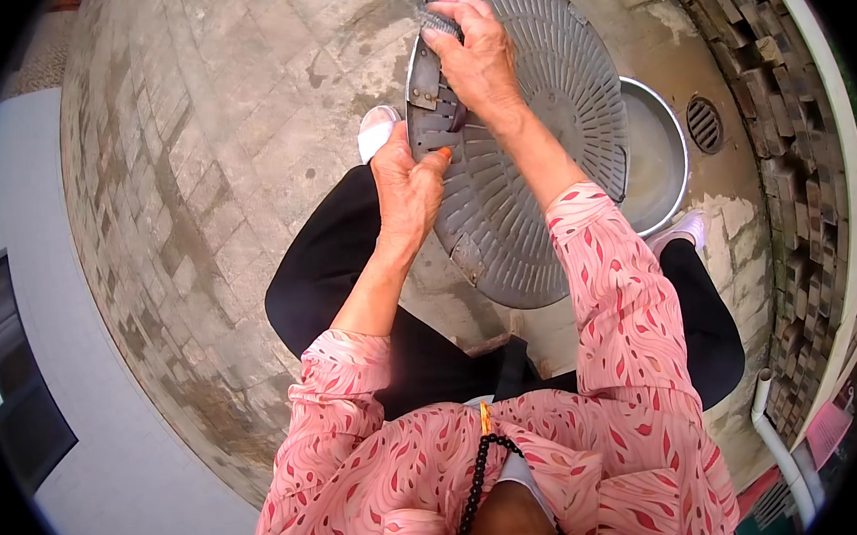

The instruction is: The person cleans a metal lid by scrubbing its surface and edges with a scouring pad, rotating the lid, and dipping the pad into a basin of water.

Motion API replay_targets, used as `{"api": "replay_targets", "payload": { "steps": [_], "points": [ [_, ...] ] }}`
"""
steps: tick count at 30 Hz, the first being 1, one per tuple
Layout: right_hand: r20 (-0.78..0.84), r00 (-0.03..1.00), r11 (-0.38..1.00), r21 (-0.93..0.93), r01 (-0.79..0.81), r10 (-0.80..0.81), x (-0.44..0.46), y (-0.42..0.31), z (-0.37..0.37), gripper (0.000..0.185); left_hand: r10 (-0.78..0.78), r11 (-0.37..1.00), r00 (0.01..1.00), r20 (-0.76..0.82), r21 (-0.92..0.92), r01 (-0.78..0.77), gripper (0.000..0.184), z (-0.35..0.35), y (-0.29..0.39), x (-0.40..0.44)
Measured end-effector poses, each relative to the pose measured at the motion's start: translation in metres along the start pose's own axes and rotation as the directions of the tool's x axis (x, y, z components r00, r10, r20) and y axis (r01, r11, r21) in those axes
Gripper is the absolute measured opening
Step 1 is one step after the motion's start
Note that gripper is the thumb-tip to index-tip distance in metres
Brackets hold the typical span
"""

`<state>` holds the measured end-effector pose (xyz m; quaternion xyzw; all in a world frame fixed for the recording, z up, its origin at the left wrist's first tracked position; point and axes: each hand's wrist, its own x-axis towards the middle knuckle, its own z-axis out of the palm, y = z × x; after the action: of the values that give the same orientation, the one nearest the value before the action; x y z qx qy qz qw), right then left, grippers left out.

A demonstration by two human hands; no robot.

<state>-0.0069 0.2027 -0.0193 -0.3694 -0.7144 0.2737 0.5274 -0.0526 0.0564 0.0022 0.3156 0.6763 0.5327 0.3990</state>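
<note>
A large round grey slotted disc (566, 112) is tilted up between my legs, partly over a metal basin (655, 156) that holds cloudy liquid. My left hand (410, 185) grips the disc's left edge, with its thumb on the slotted face. At the top left rim, my right hand (480, 58) is closed on a grey scouring pad (433, 14), which touches the rim. A dark handle (457, 116) and a small metal plate (425, 79) sit on the disc between my two hands. My right forearm covers part of the disc.
Stone paving (242, 102) lies under my feet. A round floor drain (704, 124) is right of the basin, near a brick edging (784, 148). A white pipe (785, 457) stands at the lower right, and a pale wall (91, 367) is at the left.
</note>
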Motion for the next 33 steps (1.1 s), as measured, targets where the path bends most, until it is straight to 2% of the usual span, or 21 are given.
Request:
{"api": "replay_targets", "payload": {
  "steps": [2,5,8,9,10,12,13,14,16,18,19,22,23,24,26,27,28,30,32,33],
  "points": [
    [0.153,0.988,0.979,0.201,-0.045,0.015,-0.023,-0.028,-0.019,0.025,0.047,0.996,0.999,-0.021,0.076,-0.045,0.031,-0.002,0.002,-0.001],
    [0.266,0.964,0.946,0.315,-0.073,-0.014,-0.06,-0.042,-0.033,0.023,0.139,0.966,0.987,-0.075,0.229,-0.119,0.028,-0.003,0.0,-0.001],
    [0.121,0.991,0.985,0.166,0.043,-0.064,-0.021,-0.014,-0.022,0.019,0.061,0.996,0.998,-0.028,0.062,-0.059,0.026,-0.003,-0.007,-0.002],
    [0.05,0.999,1.0,0.031,0.001,-0.003,-0.005,0.003,-0.016,0.014,0.105,0.991,0.993,-0.058,0.09,-0.099,0.025,0.002,0.0,-0.006],
    [0.036,0.998,0.999,-0.009,-0.043,0.043,0.002,0.014,-0.01,0.014,0.097,0.988,0.994,-0.047,0.123,-0.091,0.026,0.002,0.002,-0.006],
    [0.048,0.996,0.996,0.051,0.068,-0.071,-0.019,-0.012,-0.013,0.017,0.076,0.98,0.997,-0.031,0.186,-0.069,0.028,0.001,0.003,-0.005],
    [0.111,0.99,0.988,0.133,0.075,-0.09,-0.038,-0.025,-0.021,0.018,0.136,0.975,0.99,-0.038,0.183,-0.127,0.028,-0.001,-0.006,-0.001],
    [0.138,0.981,0.982,0.147,0.119,-0.14,-0.054,-0.032,-0.028,0.018,0.189,0.967,0.981,-0.041,0.182,-0.179,0.028,-0.003,-0.009,0.002],
    [0.156,0.975,0.983,0.117,0.139,-0.157,-0.051,-0.017,-0.029,0.018,0.161,0.967,0.986,-0.029,0.206,-0.152,0.026,-0.003,-0.009,-0.003],
    [0.081,0.993,0.995,-0.039,0.089,-0.086,-0.019,0.017,-0.016,0.018,0.12,0.976,0.993,-0.005,0.182,-0.117,0.025,0.0,-0.003,-0.006],
    [0.055,0.997,0.998,-0.009,-0.06,0.06,-0.005,0.028,-0.009,0.016,0.124,0.969,0.992,0.005,0.213,-0.122,0.025,0.0,-0.002,-0.008],
    [0.117,0.99,0.992,0.114,0.062,-0.076,-0.025,-0.013,-0.016,0.015,0.092,0.982,0.995,-0.046,0.169,-0.083,0.024,0.0,-0.004,-0.006],
    [0.139,0.979,0.98,0.157,0.125,-0.147,-0.042,-0.019,-0.022,0.015,0.137,0.977,0.99,-0.039,0.173,-0.128,0.025,-0.003,-0.008,-0.004],
    [0.156,0.976,0.982,0.132,0.133,-0.153,-0.039,-0.012,-0.022,0.015,0.108,0.98,0.994,-0.035,0.169,-0.101,0.025,-0.003,-0.01,-0.003],
    [0.176,0.974,0.988,0.082,0.127,-0.14,-0.029,0.012,-0.019,0.015,0.04,0.983,0.999,-0.009,0.182,-0.038,0.025,-0.005,-0.012,-0.008],
    [0.141,0.986,0.994,-0.05,0.099,-0.091,-0.011,0.03,-0.017,0.014,0.054,0.986,0.999,0.001,0.16,-0.053,0.026,-0.004,-0.016,-0.009],
    [0.1,0.995,0.989,-0.138,0.045,-0.031,0.006,0.059,-0.011,0.012,0.058,0.979,0.998,0.005,0.197,-0.058,0.027,-0.002,-0.014,-0.01],
    [-0.006,0.986,0.976,-0.139,-0.166,0.166,0.029,0.088,-0.004,0.01,0.069,0.962,0.998,0.002,0.264,-0.067,0.027,0.001,-0.009,-0.013],
    [-0.008,0.995,0.983,-0.156,-0.098,0.098,0.022,0.076,0.001,0.01,0.087,0.965,0.996,0.011,0.246,-0.087,0.029,0.003,-0.004,-0.01],
    [0.077,0.996,0.999,-0.025,-0.044,0.046,0.01,0.051,-0.004,0.009,0.077,0.977,0.997,0.005,0.2,-0.077,0.029,0.002,-0.006,-0.008]
  ]
}}
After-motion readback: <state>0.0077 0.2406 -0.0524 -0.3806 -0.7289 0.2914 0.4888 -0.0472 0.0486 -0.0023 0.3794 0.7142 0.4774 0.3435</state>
